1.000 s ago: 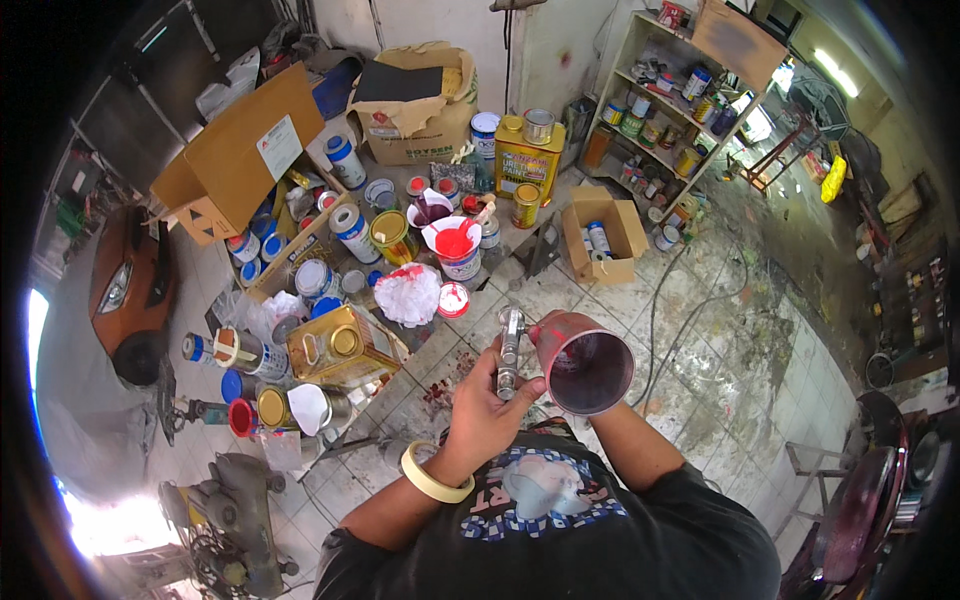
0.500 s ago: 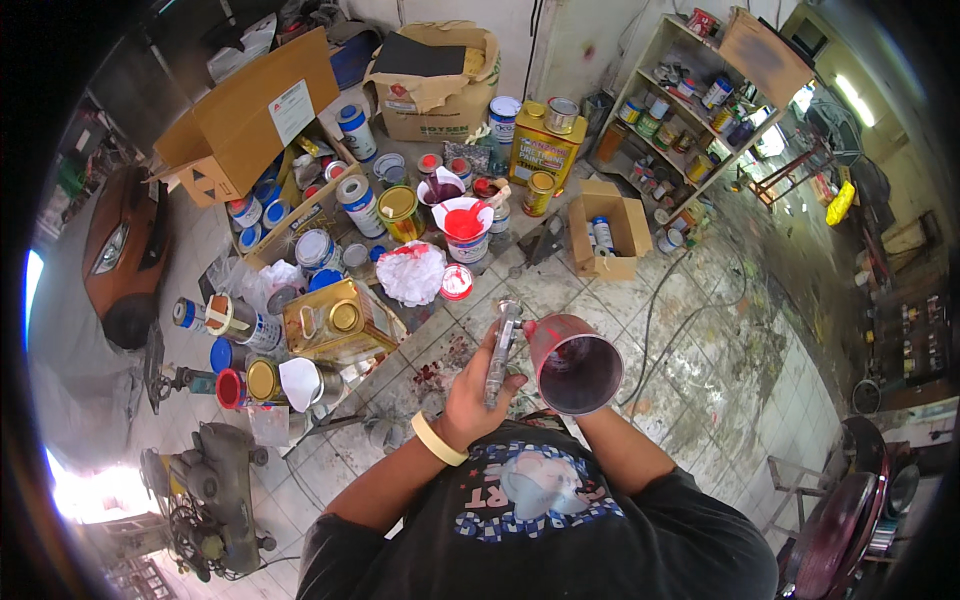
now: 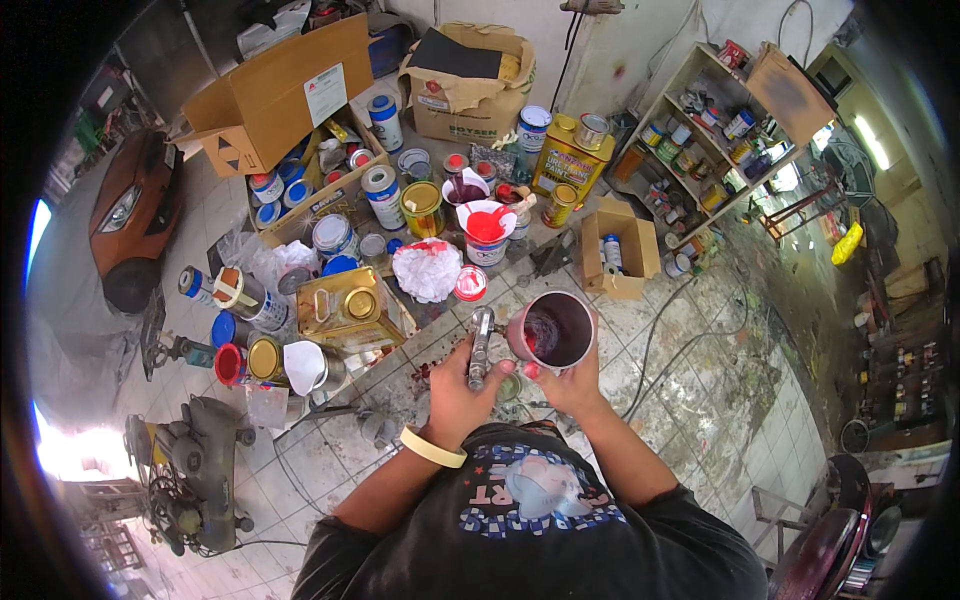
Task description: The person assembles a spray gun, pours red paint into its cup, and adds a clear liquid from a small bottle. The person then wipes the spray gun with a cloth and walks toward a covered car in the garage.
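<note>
My left hand (image 3: 458, 398), with a pale band on its wrist, is closed round a metal spray gun (image 3: 482, 348). Against the gun's right side sits a paint cup (image 3: 553, 330), its wide mouth facing up and some red wetness inside. Whether cup and gun are firmly joined, I cannot make out. My right hand (image 3: 574, 384) grips the cup from its right and lower side, with red on a fingertip. Beyond the hands, a crumpled white rag (image 3: 428, 270) stained red lies beside a red-smeared lid (image 3: 470, 283) and a can with a red-coated paper funnel (image 3: 486, 225).
Several paint cans and a gold rectangular tin (image 3: 350, 312) crowd the left. An open cardboard box (image 3: 622, 240) stands ahead right, near a shelf (image 3: 690, 140) of cans. A dark hose (image 3: 655, 345) crosses the tiled floor; a compressor (image 3: 195, 470) sits at lower left.
The cup has moved left against the spray gun and turned its mouth more upward. My right hand, mostly hidden behind the cup before, now shows round its side. The whole view has shifted slightly.
</note>
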`<control>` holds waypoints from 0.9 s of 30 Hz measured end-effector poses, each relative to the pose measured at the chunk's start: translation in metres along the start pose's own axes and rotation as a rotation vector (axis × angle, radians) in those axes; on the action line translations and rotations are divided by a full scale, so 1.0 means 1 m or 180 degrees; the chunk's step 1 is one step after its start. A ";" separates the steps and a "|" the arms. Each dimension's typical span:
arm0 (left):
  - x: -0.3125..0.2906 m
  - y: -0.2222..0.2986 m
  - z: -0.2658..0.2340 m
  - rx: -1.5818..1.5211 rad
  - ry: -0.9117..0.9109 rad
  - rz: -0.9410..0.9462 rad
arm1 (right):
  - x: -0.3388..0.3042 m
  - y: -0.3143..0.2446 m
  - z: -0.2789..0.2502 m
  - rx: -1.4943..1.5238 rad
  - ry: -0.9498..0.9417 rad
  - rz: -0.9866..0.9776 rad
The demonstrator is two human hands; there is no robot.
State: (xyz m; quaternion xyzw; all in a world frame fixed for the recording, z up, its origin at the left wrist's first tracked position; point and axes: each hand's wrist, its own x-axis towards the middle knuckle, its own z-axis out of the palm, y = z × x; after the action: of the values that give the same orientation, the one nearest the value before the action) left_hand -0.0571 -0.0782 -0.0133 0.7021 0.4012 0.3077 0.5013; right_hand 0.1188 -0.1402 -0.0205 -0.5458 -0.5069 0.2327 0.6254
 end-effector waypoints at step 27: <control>-0.015 -0.004 -0.001 -0.0735 0.0123 0.0352 | 0.052 -0.003 0.023 0.0654 0.1249 0.0082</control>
State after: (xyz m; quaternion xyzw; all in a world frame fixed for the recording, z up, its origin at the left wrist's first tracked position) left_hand -0.0663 -0.0906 -0.0171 0.6547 0.3334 0.3925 0.5533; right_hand 0.1172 -0.0871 -0.0007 -0.5205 -0.3421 0.1804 0.7613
